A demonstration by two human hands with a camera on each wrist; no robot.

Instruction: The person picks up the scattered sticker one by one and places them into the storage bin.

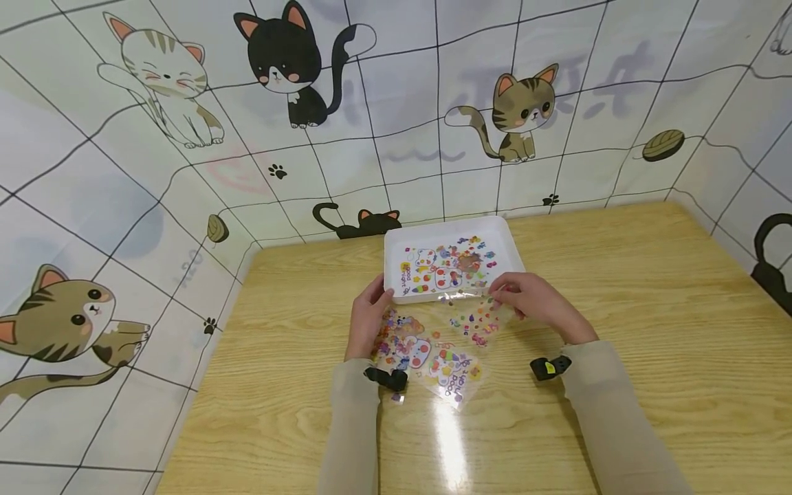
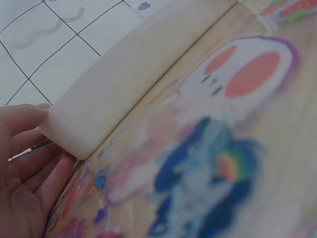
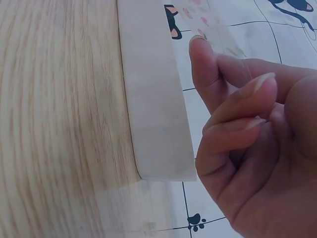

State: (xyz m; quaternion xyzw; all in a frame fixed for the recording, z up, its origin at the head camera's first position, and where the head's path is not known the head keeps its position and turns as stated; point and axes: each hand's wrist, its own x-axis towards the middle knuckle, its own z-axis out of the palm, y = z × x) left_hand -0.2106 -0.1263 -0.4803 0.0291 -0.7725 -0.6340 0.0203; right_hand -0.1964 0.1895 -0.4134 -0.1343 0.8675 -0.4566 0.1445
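"Where are the hands, from your side?"

"The left hand (image 1: 368, 320) grips the near left corner of a shallow white rectangular tray (image 1: 427, 239). The right hand (image 1: 535, 300) pinches a clear plastic sheet dotted with small multicoloured stickers (image 1: 481, 320), just outside the tray's near right corner."

"And the other stickers?"

"Colourful cartoon stickers on clear plastic (image 1: 445, 278) lie inside the tray. More transparent sheets of bright cartoon stickers (image 1: 454, 373) spread across the pale wood-grain worktop (image 1: 650, 309) in front of it, beside the left hand, before a white wall of cartoon cats (image 1: 405, 137)."
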